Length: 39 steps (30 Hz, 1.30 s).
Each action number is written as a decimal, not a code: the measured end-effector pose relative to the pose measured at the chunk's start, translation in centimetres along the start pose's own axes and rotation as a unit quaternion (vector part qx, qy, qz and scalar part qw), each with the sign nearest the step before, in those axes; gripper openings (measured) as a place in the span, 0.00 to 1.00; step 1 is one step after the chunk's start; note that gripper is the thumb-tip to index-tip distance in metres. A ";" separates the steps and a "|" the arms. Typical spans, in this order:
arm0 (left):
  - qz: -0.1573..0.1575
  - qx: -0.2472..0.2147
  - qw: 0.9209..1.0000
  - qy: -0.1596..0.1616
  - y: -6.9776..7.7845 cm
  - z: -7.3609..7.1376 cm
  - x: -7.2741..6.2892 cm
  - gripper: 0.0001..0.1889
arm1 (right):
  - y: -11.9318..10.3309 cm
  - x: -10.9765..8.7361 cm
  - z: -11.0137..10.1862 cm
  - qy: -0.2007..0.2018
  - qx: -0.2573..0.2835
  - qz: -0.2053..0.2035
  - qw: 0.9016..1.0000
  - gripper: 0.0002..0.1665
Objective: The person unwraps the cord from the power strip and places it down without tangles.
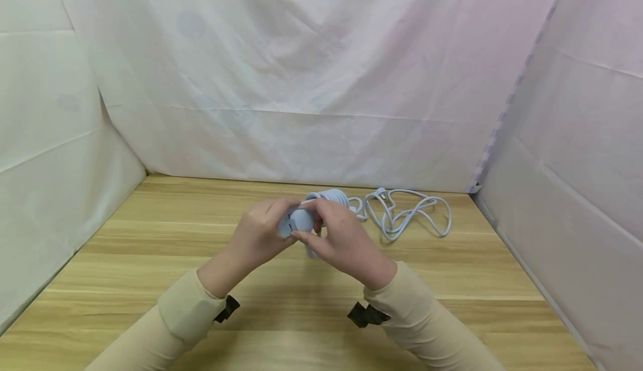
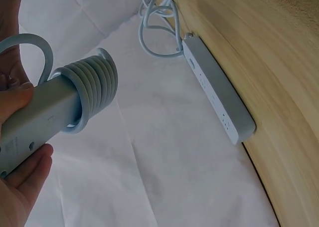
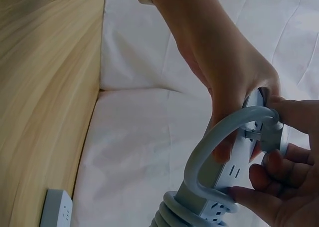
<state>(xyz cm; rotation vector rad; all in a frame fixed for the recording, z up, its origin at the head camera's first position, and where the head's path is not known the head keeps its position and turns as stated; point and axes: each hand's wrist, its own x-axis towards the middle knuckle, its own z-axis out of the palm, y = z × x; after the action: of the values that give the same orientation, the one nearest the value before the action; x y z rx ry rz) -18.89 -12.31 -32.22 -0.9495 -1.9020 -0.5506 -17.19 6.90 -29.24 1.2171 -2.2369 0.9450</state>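
My left hand (image 1: 258,229) grips one end of a white power strip (image 2: 45,114), fingers and thumb around its body. The strip's own thick cord (image 2: 92,82) is wound in several tight loops about its other end. With my right hand (image 1: 341,237) I pinch the round plug (image 3: 273,136) of that cord between thumb and fingers. The plug's metal prongs (image 3: 252,134) show right at the strip's socket face. A slack arc of cord (image 3: 199,152) runs from the coil up to the plug. Both hands meet over the middle of the table.
A second white power strip (image 2: 214,87) lies on the wooden table (image 1: 281,326). A loosely tangled cord (image 1: 417,209) with a plug (image 1: 383,194) lies to the right of my hands. White cloth (image 1: 301,81) hangs behind the table and along both sides.
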 end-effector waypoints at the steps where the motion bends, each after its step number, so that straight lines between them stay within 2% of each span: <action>1: -0.001 0.002 1.000 -0.003 0.0 -0.1 0.0 0.25 | 0.0 -0.1 -0.1 0.002 0.001 -0.001 1.000 0.20; 10: -0.030 0.002 0.999 -0.013 -0.4 -0.7 -0.2 0.29 | -0.1 -0.8 -0.8 0.036 -0.010 -0.031 0.999 0.22; 16: -0.044 0.018 0.999 -0.003 -1.0 -1.0 -0.6 0.29 | 0.4 -1.7 -1.7 0.056 -0.027 -0.033 0.998 0.25; 28: -0.073 0.040 0.997 -0.003 -2.0 -2.4 -0.8 0.29 | 2.3 -3.7 -2.8 0.049 -0.068 -0.019 0.996 0.27; 39: -0.085 0.033 0.996 0.005 -2.0 -3.0 -0.7 0.29 | 4.0 -5.2 -2.9 0.019 -0.069 0.033 0.997 0.34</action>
<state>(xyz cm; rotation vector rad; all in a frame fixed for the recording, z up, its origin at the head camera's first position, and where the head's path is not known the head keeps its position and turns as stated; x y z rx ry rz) -18.67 -15.92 -31.38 -0.7446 -1.9906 -0.5869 -17.70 13.46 -32.04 1.0620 -2.2832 0.8154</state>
